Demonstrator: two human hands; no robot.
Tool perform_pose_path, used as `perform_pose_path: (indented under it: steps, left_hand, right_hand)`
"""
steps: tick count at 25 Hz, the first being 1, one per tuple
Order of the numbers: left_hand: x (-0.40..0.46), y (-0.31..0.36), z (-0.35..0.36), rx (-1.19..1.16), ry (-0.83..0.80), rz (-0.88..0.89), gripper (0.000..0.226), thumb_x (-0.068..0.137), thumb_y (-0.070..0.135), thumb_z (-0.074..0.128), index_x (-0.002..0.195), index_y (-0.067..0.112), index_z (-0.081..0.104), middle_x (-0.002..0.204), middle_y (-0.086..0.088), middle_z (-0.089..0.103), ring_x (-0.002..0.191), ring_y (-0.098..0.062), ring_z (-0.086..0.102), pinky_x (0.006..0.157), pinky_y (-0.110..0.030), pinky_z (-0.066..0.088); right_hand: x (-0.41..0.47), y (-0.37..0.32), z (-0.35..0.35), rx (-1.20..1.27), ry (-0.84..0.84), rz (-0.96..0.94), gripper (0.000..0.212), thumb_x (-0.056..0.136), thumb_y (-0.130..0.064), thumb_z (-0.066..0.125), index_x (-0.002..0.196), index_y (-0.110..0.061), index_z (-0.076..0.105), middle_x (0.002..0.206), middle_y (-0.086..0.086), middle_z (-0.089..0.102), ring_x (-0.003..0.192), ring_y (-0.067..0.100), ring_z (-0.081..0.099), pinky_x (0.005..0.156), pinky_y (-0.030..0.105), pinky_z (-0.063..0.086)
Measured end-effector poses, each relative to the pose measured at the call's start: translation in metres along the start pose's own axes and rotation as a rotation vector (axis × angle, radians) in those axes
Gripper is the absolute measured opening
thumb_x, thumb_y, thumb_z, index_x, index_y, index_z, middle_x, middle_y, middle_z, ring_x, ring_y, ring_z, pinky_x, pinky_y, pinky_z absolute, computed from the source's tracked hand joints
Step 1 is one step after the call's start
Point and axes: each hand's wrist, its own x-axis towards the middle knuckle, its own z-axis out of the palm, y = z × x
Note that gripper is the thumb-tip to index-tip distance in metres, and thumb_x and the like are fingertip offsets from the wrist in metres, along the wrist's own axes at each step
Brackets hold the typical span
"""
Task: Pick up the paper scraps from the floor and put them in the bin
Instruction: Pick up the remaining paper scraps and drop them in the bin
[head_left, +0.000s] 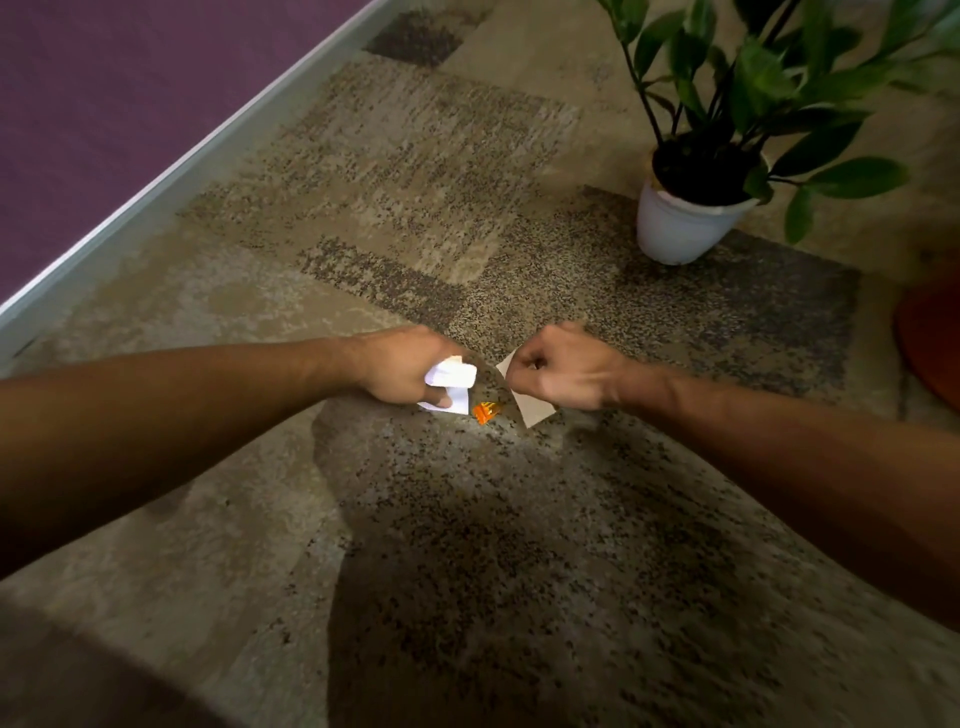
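A person is reaching both bare arms down over a mottled beige-and-brown carpet (395, 171). The left hand (402, 366) is curling its fingers around crumpled white paper scraps (451, 375), with the thumb pressing a flat white piece against the floor. The right hand (563, 366) is closing into a fist over a tan paper scrap (535, 408), whose pointed corner is sticking out below the knuckles; motion blur is making it hard to tell whether that scrap is lifting clear of the carpet. A small orange scrap (485, 412) is lying on the carpet between the two hands, just beside the white paper. A leafy plant in a white pot (675, 228) is standing well apart at upper right, while a purple wall (114, 104) with a pale skirting strip is running along the upper left
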Motion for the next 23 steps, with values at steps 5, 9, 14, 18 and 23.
perform_pose_path:
  steps: [5, 9, 14, 18, 23]
  left_hand:
    - [-0.012, -0.011, 0.001, -0.090, 0.048, -0.078, 0.026, 0.079, 0.035, 0.075, 0.078, 0.029, 0.050, 0.071, 0.014, 0.054, 0.066, -0.013, 0.053, 0.057, -0.022, 0.034]
    - [-0.012, -0.013, -0.003, -0.126, 0.037, -0.164, 0.025, 0.080, 0.035, 0.071, 0.075, 0.029, 0.048, 0.073, 0.012, 0.058, 0.066, -0.010, 0.056, 0.060, -0.026, 0.038]
    - [-0.010, -0.005, -0.005, -0.165, 0.067, -0.161, 0.023, 0.075, 0.030, 0.071, 0.071, 0.030, 0.048, 0.068, 0.013, 0.059, 0.059, 0.003, 0.053, 0.051, -0.021, 0.034]
    - [-0.002, 0.008, -0.014, -0.189, 0.127, -0.130, 0.024, 0.073, 0.030, 0.071, 0.068, 0.029, 0.048, 0.065, 0.012, 0.058, 0.057, 0.003, 0.053, 0.050, -0.018, 0.034]
    - [0.016, 0.036, -0.025, -0.213, 0.178, -0.038, 0.024, 0.074, 0.042, 0.071, 0.066, 0.046, 0.049, 0.057, 0.016, 0.056, 0.052, 0.003, 0.051, 0.050, -0.019, 0.033]
  right_hand:
    - [0.010, -0.007, 0.020, -0.438, -0.042, -0.095, 0.051, 0.085, -0.066, 0.057, 0.094, -0.017, 0.070, 0.086, 0.003, 0.068, 0.074, 0.019, 0.060, 0.067, 0.028, 0.047]
    - [0.014, -0.014, 0.042, -0.393, -0.077, -0.136, 0.024, 0.091, -0.028, 0.065, 0.111, -0.015, 0.065, 0.101, 0.002, 0.062, 0.086, 0.018, 0.059, 0.074, 0.027, 0.047]
    - [0.014, -0.011, 0.048, -0.275, -0.074, -0.086, 0.013, 0.091, -0.012, 0.059, 0.103, -0.014, 0.066, 0.096, 0.002, 0.063, 0.080, 0.019, 0.057, 0.071, 0.026, 0.045]
    - [0.009, 0.001, 0.028, -0.080, 0.045, -0.030, 0.009, 0.085, -0.017, 0.069, 0.090, -0.020, 0.074, 0.096, 0.002, 0.072, 0.089, 0.018, 0.064, 0.077, 0.022, 0.047]
    - [-0.013, 0.029, -0.011, 0.103, 0.144, 0.053, 0.006, 0.077, -0.019, 0.080, 0.082, -0.022, 0.078, 0.078, -0.015, 0.069, 0.067, -0.005, 0.055, 0.062, 0.001, 0.034]
